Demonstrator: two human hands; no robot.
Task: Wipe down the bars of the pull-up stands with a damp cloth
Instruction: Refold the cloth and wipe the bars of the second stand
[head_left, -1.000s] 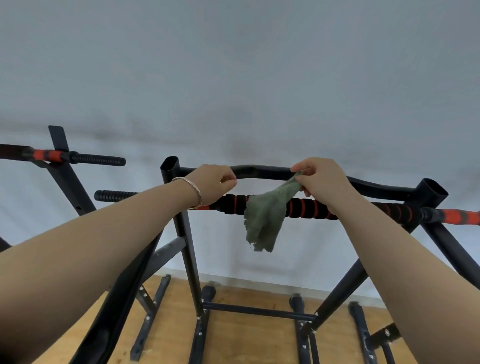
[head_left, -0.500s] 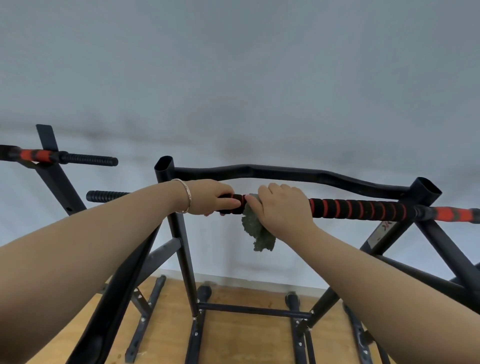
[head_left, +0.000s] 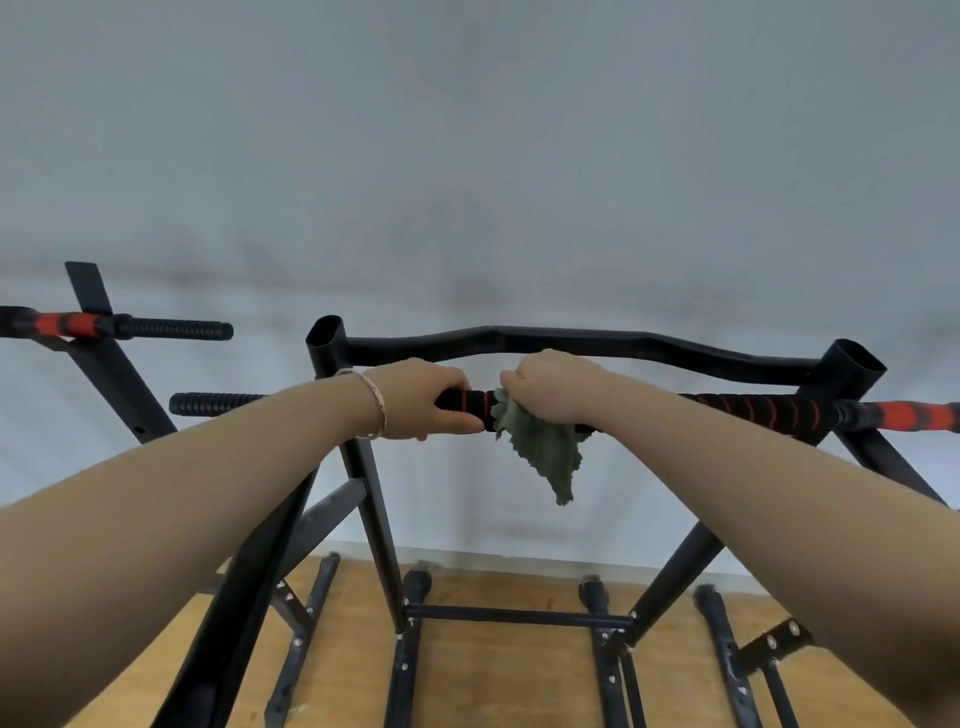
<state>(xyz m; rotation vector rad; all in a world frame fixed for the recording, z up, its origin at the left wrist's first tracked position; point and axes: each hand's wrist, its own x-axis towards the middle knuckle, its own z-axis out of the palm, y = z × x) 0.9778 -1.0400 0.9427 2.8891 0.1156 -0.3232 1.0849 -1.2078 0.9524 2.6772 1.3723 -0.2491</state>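
Note:
The black pull-up stand's padded bar, black foam with red stripes, runs left to right across the middle. My left hand, a bracelet on its wrist, grips the bar near its left upright. Just to the right, my right hand wraps a grey-green cloth around the same bar; the cloth's loose end hangs below the bar. Behind the hands a curved bare black bar joins the two uprights.
A second stand with a red and black grip stands at the left. Black uprights and floor feet rest on the wooden floor below. A pale wall fills the background.
My right hand moved from pinching the cloth above the bar to wrapping it around the padded bar beside my left hand. My left hand stayed gripping the bar.

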